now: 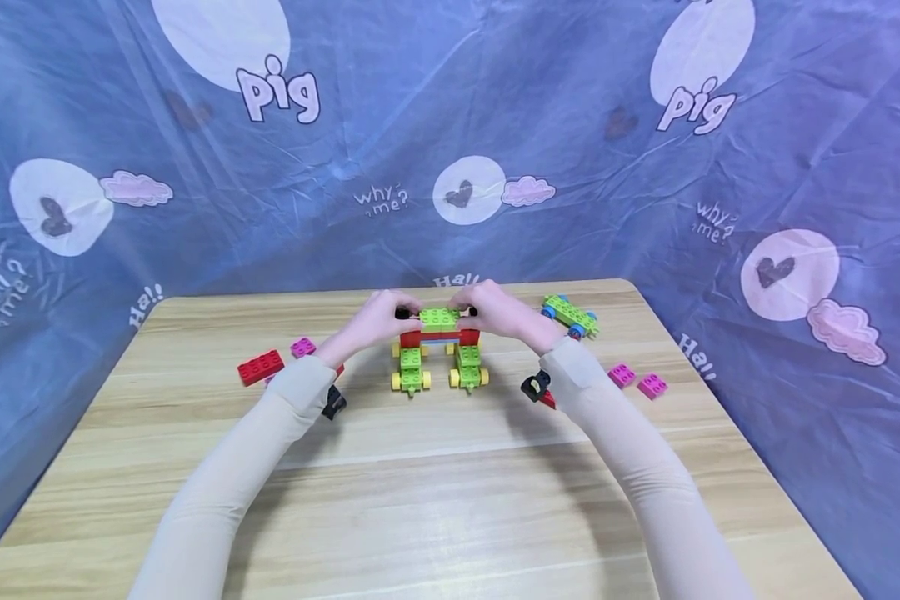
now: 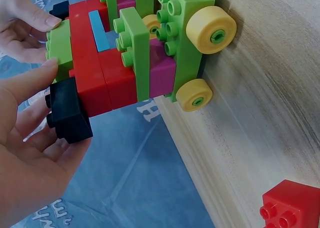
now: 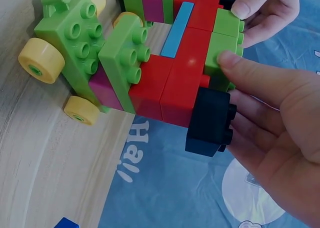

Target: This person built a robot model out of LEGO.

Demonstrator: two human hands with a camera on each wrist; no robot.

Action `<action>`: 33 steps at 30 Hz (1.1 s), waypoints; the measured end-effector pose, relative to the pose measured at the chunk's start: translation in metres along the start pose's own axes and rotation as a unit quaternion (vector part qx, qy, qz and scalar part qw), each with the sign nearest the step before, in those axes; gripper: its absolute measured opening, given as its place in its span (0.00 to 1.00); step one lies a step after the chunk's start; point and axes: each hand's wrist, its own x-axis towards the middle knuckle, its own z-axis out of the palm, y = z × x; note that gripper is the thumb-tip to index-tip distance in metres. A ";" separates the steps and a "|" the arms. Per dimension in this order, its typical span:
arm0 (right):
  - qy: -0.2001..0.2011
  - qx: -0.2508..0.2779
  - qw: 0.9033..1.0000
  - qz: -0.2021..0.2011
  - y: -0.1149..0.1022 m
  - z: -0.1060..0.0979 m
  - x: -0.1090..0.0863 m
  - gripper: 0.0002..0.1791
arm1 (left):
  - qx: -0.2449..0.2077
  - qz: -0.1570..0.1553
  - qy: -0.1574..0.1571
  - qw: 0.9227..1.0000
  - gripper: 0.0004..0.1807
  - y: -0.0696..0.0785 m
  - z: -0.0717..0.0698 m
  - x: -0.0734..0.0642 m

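Observation:
A toy-brick structure stands on two green wheeled bases (image 1: 411, 379) with yellow wheels (image 2: 212, 30). Red bricks (image 3: 185, 63) bridge the bases, with a thin blue piece (image 2: 99, 30) under the bridge. On top, green bricks (image 1: 438, 317) lie side by side, with a black brick (image 2: 71, 108) at the left end and another black brick (image 3: 207, 120) at the right. My left hand (image 1: 382, 318) pinches the green bricks from the left, its thumb on their edge. From the right, my right hand (image 1: 498, 312) pinches them likewise; its fingers are partly hidden behind the bricks.
Left of the structure lie a red brick (image 1: 261, 367), a magenta brick (image 1: 303, 347) and a black piece (image 1: 334, 403). To the right are a green base with blue wheels (image 1: 570, 312), magenta bricks (image 1: 652, 386) and a black piece (image 1: 536, 385). A blue printed cloth (image 1: 390, 242) hangs behind the table.

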 end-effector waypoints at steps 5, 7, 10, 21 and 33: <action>0.003 -0.005 1.000 -0.004 -0.001 0.000 0.000 0.13 | 0.002 -0.002 -0.003 1.000 0.19 0.001 -0.001 0.000; 0.005 -0.007 1.000 -0.008 0.000 0.000 0.000 0.13 | 0.002 -0.001 -0.004 1.000 0.19 0.002 -0.001 0.000; 0.007 -0.009 1.000 -0.014 0.000 -0.001 0.001 0.13 | 0.002 -0.001 -0.002 1.000 0.18 0.003 -0.001 0.000; 0.001 0.006 1.000 0.002 0.001 0.000 0.000 0.15 | 0.023 0.003 0.005 1.000 0.19 0.003 0.001 -0.002; 0.016 0.011 1.000 -0.003 0.003 0.003 -0.006 0.17 | 0.048 0.019 0.007 0.999 0.21 0.003 0.001 -0.005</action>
